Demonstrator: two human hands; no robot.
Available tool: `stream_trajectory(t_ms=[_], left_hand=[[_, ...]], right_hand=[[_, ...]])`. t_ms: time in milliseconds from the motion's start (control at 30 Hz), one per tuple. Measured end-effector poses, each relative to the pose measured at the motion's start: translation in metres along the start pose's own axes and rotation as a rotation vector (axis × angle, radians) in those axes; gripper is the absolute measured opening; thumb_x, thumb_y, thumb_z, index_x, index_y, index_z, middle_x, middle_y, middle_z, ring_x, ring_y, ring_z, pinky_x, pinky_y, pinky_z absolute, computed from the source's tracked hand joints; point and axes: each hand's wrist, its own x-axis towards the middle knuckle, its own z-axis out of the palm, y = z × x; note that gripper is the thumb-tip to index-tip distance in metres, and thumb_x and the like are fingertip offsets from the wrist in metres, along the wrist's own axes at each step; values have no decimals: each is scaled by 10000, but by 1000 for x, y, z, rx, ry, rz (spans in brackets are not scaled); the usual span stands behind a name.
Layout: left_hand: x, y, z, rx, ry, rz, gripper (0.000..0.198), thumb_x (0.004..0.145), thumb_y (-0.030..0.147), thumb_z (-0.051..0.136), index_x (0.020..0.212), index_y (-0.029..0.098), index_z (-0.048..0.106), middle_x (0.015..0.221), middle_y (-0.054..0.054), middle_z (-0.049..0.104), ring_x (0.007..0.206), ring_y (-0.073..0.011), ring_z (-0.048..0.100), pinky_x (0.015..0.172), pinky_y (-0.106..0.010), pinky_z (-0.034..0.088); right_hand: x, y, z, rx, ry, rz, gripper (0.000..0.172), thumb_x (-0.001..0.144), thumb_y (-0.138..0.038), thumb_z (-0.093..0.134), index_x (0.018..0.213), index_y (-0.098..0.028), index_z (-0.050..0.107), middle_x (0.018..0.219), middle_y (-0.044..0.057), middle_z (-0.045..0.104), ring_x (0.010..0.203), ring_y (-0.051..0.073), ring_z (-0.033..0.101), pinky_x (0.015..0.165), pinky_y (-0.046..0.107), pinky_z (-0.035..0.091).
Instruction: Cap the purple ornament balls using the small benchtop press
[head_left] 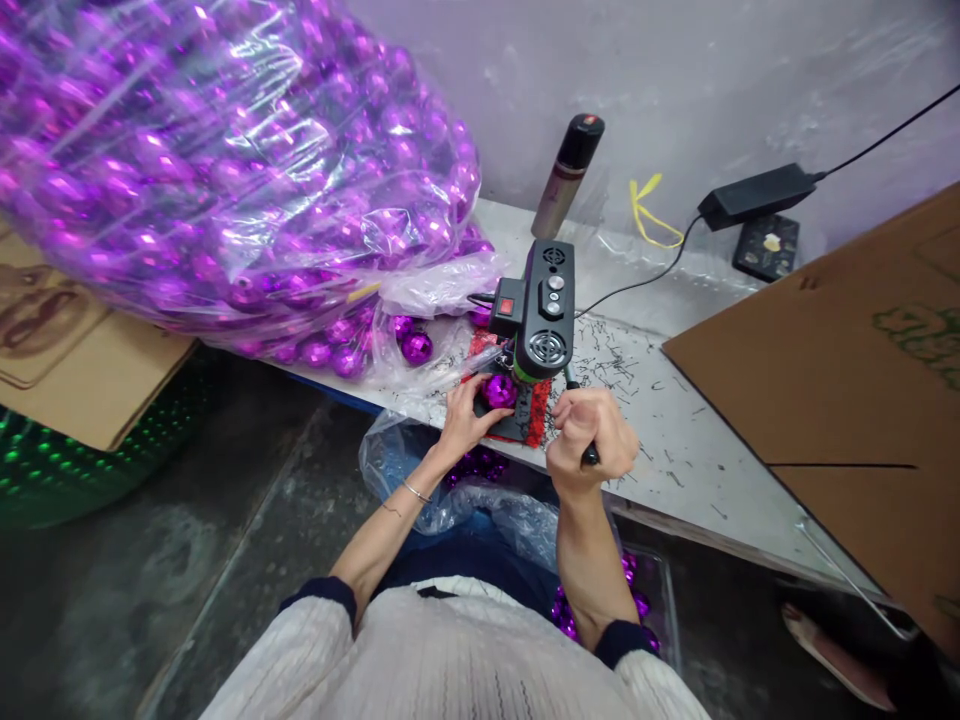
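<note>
My left hand [466, 418] holds a shiny purple ball [499, 391] between thumb and fingers, under the front of a black bench machine [550, 310]. The machine has a red switch on its left side and stands on a red mat [538, 412]. My right hand [592, 438] is a fist wrapped round the black grip of the machine's lever [590, 455], just right of the mat. Whether the machine touches the ball cannot be made out.
A large clear bag of purple balls [247, 170] fills the left. Small dark pins litter the white table [675, 440]. Behind stand a spray can [568, 178] and a power adapter [757, 196] with its cable. A cardboard box [840, 380] is at right; a person's foot [832, 655] shows below.
</note>
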Motion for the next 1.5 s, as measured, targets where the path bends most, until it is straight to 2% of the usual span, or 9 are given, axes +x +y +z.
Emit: stream_trajectory(t_ms=[233,367,533,867,1033,1267,1500], left_hand=[[8,-7,5,125,-82,155,689,859,566,746,1417,210,554,1279,-146,710,1196,-322,662,1110,-509,445],[8,-13,4,81,-118,233,742,891,587,694,1500,218,485,1358,-167,674,1241,-327,650,1097,-513,463],[9,-18,-1,4,-149,319,732,907,576,673,1522,234,471,1373,-159,671,1261,-314,644,1092,-488,479],[10,-16,-1,-5,-162,277,726,877,590,702,1485,238,517,1347,-162,683,1244,-318,657,1072,-503,499],[10,-15,0,16,-153,265,721,870,606,700,1461,226,537,1332,-167,688,1240,-322,662,1066,-506,508],[10,-15,1,21,-86,364,696,913,610,632,1465,202,518,1307,-171,700,1207,-301,680,1013,-474,537],[11,-17,2,37,-111,350,709,902,584,671,1475,199,509,1321,-179,693,1217,-311,675,1024,-482,531]], right_hand=[[-7,2,-1,-14,-10,-50,229,988,-188,466,771,-227,526,654,-8,595,585,121,567,557,272,411],[-8,1,-3,-37,-32,-62,229,994,-199,468,774,-235,522,650,-8,592,591,128,593,562,275,429],[-20,0,-1,-20,-26,-29,238,997,-192,453,770,-233,508,665,-4,593,598,124,582,570,277,439],[-59,17,15,65,47,-44,278,1028,-249,407,762,-229,485,706,-10,603,611,121,595,636,303,481],[-64,19,19,62,74,-34,284,1033,-263,395,767,-229,488,720,-12,611,611,119,595,672,319,493],[-69,21,23,86,92,-29,302,1041,-268,373,763,-232,484,710,-13,591,605,121,599,627,310,482],[-68,24,26,117,103,-50,303,1051,-278,359,776,-233,478,716,-16,571,614,121,620,630,305,491]])
